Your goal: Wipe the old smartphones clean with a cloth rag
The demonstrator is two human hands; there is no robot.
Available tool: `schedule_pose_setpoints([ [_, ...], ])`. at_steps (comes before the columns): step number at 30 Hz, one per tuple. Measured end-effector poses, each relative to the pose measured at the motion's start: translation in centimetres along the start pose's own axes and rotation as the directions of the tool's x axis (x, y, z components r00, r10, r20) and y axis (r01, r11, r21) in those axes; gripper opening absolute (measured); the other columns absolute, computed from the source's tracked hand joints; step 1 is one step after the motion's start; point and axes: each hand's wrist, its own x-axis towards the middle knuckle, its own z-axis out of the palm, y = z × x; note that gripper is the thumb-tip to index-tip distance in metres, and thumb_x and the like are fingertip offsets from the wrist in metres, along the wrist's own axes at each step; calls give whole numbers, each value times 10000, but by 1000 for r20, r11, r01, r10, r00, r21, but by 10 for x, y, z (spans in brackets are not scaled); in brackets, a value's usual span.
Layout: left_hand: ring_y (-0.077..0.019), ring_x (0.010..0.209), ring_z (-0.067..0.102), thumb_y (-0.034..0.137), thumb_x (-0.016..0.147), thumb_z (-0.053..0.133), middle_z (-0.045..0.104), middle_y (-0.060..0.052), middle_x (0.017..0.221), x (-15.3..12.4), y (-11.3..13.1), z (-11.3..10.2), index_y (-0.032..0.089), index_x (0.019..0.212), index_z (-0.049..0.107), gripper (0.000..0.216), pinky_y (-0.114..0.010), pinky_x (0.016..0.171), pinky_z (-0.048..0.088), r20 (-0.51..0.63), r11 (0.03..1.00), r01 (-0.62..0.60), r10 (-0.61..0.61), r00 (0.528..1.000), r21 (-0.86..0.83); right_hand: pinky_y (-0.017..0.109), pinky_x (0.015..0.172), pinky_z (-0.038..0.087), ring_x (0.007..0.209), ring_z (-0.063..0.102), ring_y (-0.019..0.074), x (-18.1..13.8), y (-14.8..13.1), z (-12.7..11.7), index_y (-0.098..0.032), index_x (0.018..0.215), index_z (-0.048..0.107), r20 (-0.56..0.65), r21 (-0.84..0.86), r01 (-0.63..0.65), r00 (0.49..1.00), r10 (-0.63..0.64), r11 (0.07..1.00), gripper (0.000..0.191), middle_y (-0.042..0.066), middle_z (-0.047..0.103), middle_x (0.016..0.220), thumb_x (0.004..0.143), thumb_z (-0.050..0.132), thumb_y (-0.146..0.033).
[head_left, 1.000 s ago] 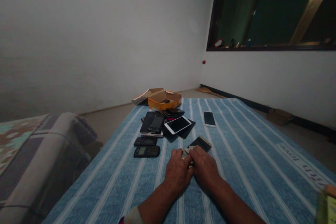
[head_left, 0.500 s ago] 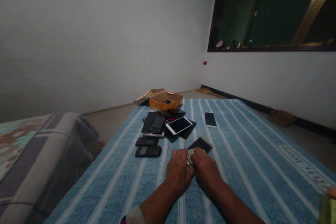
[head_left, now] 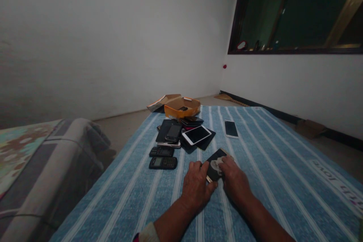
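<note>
A smartphone with a dark screen and a pale gold edge lies on the striped cloth, tilted to the right. My left hand grips its near left side, thumb at the bottom edge and fingers along the side. In the fingers of my right hand is a crumpled whitish wipe, pressed on the phone's screen; whether it is tissue or fabric I cannot tell. Left of my hands are two black keypad phones, one behind the other. Beyond them a white smartphone rests on a pile of dark phones.
An open orange cardboard box stands at the table's far end. Another white phone lies apart on the right. The blue striped tablecloth covers the table. A draped bed or seat is at the left.
My right hand with the wipe has slid right and up across the phone, uncovering more of the screen. My left hand stays at the phone's near side. The view has shifted slightly.
</note>
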Motion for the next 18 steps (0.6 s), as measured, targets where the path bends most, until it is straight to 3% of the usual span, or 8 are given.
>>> schedule_pose_setpoints([
  [6, -281, 1063, 497, 285, 828, 644, 589, -100, 1135, 0, -5, 7, 152, 1286, 535, 489, -412, 964, 447, -40, 999, -31, 32, 999, 16, 397, 1030, 489, 1234, 591, 269, -13, -24, 2, -148, 1052, 719, 25, 7, 124, 992, -124, 992, 418, 149, 668, 1249, 798, 448, 43],
  [13, -279, 1086, 497, 280, 788, 673, 595, -81, 1144, 0, -1, 3, 187, 1276, 523, 519, -414, 957, 439, -37, 1000, 4, -4, 999, -18, 381, 1008, 494, 1244, 577, 278, -4, -12, -5, -143, 1092, 708, 51, -72, -25, 998, 29, 997, 432, 153, 649, 1274, 795, 460, 49],
  [18, -285, 1064, 513, 279, 803, 655, 603, -96, 1130, 0, 0, 0, 159, 1284, 525, 512, -419, 960, 448, -25, 999, -15, 16, 1000, 41, 354, 975, 511, 1189, 606, 263, -9, -18, -1, -146, 1051, 707, 36, -58, 58, 998, -55, 997, 364, 150, 668, 1226, 819, 485, 26],
])
